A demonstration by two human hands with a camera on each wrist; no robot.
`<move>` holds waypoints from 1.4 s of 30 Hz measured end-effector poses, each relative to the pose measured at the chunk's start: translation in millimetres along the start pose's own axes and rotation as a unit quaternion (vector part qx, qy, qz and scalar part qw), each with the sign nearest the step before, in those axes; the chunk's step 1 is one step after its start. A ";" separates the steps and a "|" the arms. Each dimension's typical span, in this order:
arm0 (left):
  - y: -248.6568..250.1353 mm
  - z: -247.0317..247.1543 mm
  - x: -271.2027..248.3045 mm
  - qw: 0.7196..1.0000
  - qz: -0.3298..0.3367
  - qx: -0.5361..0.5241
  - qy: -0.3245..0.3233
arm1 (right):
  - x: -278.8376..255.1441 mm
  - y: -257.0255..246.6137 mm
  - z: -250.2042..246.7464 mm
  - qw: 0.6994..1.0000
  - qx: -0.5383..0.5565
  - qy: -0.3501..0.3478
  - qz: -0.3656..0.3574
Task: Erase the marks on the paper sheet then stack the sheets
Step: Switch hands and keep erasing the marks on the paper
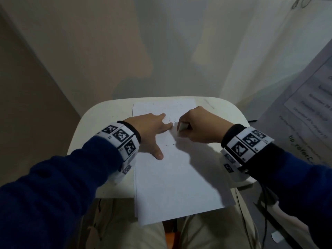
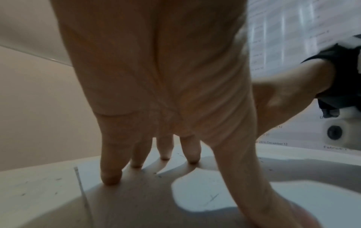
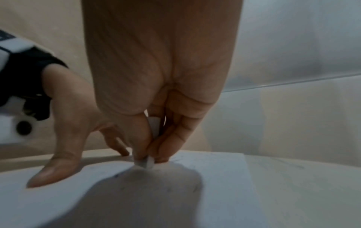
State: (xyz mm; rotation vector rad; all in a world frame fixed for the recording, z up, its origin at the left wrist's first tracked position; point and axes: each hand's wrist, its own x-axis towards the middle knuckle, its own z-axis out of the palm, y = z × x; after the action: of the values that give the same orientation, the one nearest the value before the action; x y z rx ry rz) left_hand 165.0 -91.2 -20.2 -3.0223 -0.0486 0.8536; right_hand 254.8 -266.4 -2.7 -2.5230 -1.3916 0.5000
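Observation:
White paper sheets [image 1: 176, 184] lie stacked on a small white table [image 1: 100, 119], their near end hanging over its front edge. Faint pencil marks [image 1: 169, 121] show near the far part of the top sheet. My left hand [image 1: 152, 130] lies flat with spread fingers [image 2: 111, 174] pressing the sheet [image 2: 195, 194] down. My right hand [image 1: 194, 126] pinches a white eraser [image 1: 182, 127], and the eraser's tip [image 3: 145, 163] touches the paper [image 3: 224, 177] just right of the left fingertips.
A printed poster [image 1: 309, 112] leans at the right of the table. Pale walls [image 1: 125, 51] stand close behind. My lap in light trousers [image 1: 125, 230] is under the overhanging paper; cables [image 1: 265, 209] hang at the right.

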 end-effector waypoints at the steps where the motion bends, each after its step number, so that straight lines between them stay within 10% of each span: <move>1: -1.8 2.1 -0.2 1.000 0.004 -0.007 0.001 | 1.1 -5.8 4.4 1.000 0.002 0.009 -0.011; 42: 21.2 -16.6 -14.2 0.999 -0.024 0.040 -0.011 | -8.2 -5.5 22.2 0.999 -0.025 0.022 -0.040</move>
State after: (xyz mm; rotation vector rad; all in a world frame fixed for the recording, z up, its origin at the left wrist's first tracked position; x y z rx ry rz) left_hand 162.3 -112.6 1.2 -2.9247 -0.0857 0.8626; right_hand 237.8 -269.9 -19.7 -2.4903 -1.4995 0.3983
